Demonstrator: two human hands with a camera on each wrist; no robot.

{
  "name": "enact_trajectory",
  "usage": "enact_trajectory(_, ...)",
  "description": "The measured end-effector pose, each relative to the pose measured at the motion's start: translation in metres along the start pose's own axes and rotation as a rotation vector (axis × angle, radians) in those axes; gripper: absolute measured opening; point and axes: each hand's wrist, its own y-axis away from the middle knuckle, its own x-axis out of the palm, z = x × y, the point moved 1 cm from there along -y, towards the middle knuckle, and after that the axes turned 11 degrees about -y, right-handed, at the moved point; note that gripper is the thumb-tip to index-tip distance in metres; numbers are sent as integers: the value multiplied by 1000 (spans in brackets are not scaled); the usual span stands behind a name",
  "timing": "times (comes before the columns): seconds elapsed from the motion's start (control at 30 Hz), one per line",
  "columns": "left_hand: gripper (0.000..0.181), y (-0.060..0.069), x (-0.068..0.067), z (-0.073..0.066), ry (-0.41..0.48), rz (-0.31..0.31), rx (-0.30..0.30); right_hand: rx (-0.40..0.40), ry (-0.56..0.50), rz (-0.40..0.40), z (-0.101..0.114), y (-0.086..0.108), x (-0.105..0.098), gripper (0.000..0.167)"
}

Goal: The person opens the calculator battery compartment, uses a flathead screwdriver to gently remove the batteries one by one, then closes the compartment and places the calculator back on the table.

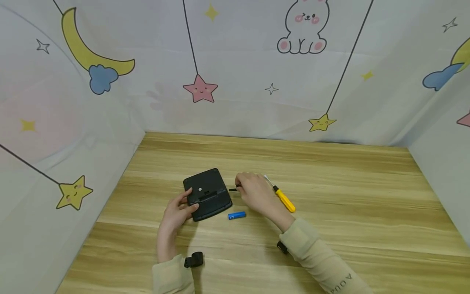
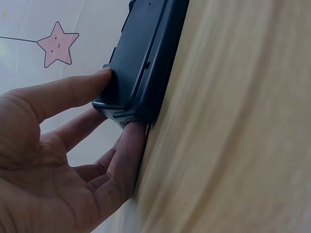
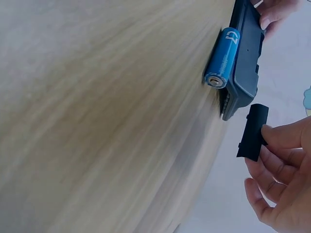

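Note:
A flat black device (image 1: 206, 179) lies back side up on the table, its long battery slot uncovered. My left hand (image 1: 177, 213) grips its left edge; in the left wrist view the thumb (image 2: 73, 94) presses the upper face while other fingers reach the side and underneath. Just right of the device, my right hand (image 1: 255, 192) pinches a small black battery cover (image 3: 253, 131) between thumb and fingers, held apart from the device. A blue battery (image 1: 236, 215) lies on the table near the device's lower right corner.
A screwdriver (image 1: 284, 199) with a yellow handle lies to the right of my right hand, partly behind it. The wooden table (image 1: 349, 196) meets white printed cloth (image 1: 238, 114) at the back and on both sides.

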Motion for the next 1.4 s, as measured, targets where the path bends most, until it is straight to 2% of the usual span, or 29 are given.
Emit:
enact_trajectory(0.17, 64, 0, -1, -1, -1, -1, 5, -36, -27, -24, 6, -3, -1, 6)
enact_trajectory(0.4, 64, 0, -2, -1, 6, -3, 4, -53, -83, -7, 22, -11, 3, 8)
enact_trajectory(0.8, 65, -2, 0, 0, 13, 0, 11, -116, -40, -9, 35, -17, 16, 8)
enact_trajectory(1.4, 64, -1, 0, 1, 6, 3, 8, -163, -40, 53, 45, -20, 30, 7)
